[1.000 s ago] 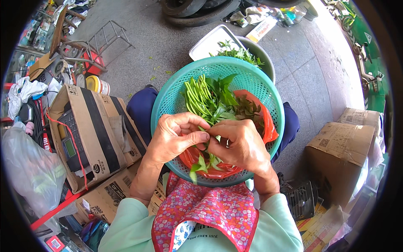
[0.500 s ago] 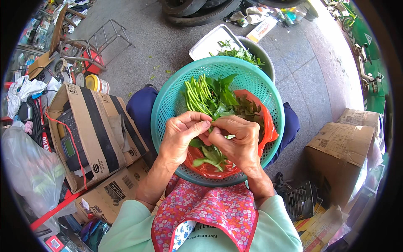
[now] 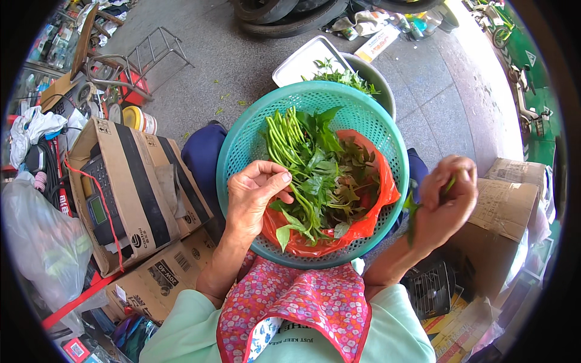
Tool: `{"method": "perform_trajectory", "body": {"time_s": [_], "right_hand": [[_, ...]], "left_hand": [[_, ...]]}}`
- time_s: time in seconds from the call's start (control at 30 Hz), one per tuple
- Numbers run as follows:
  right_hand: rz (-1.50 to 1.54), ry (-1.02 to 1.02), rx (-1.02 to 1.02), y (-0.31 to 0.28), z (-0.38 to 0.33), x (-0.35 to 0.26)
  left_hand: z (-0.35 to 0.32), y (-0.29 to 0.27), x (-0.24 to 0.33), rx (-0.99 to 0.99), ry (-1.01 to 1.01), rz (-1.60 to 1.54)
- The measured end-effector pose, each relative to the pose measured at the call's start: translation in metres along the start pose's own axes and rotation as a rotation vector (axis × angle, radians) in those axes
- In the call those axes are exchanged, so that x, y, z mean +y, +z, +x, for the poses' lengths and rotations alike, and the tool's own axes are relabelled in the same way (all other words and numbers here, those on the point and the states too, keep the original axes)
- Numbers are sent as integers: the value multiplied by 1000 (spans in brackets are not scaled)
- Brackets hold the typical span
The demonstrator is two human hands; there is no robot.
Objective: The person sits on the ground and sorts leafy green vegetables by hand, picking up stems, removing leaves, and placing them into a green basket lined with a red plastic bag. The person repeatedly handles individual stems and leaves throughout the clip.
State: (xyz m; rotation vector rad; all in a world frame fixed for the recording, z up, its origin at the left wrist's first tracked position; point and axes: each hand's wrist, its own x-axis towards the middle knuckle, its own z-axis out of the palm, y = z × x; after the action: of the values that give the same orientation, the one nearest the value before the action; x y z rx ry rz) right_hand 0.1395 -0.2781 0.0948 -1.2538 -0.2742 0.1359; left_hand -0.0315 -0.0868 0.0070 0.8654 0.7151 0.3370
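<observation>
A green perforated plastic basket (image 3: 242,140) rests between my knees. In it lie a bunch of green stems (image 3: 283,138) and leafy greens (image 3: 327,172), with a red plastic bag (image 3: 382,202) under and beside the leaves. Over the basket's left part, my left hand (image 3: 257,192) is closed, thumb against fingers, on a leafy stem (image 3: 307,210) hanging down toward the bag. Out past the basket's right rim, my right hand (image 3: 449,196) is closed on a small piece of green stem with a leaf (image 3: 411,212); its fingers are slightly blurred.
Behind the basket stand a grey basin (image 3: 384,91) with cut greens and a white tray (image 3: 296,63). Cardboard boxes flank me, one at left (image 3: 145,187) with a phone-like device (image 3: 101,199), one at right (image 3: 499,209). Tyres (image 3: 290,21) lie at the far side.
My right hand has moved from beside my left hand, over the basket, to outside its right rim, carrying a green piece. My left hand has shifted slightly left.
</observation>
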Motion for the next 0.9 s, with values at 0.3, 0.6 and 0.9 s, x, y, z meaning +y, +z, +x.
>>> {"method": "perform_trajectory", "body": {"time_s": [0.3, 0.6, 0.9], "right_hand": [[-976, -281, -729, 61, -56, 50], [-963, -388, -879, 64, -47, 52], [-782, -539, -799, 64, -51, 63]], "left_hand": [[-25, 24, 14, 16, 364, 422], [-33, 21, 17, 78, 699, 832], [-34, 22, 30, 60, 546, 650]]}}
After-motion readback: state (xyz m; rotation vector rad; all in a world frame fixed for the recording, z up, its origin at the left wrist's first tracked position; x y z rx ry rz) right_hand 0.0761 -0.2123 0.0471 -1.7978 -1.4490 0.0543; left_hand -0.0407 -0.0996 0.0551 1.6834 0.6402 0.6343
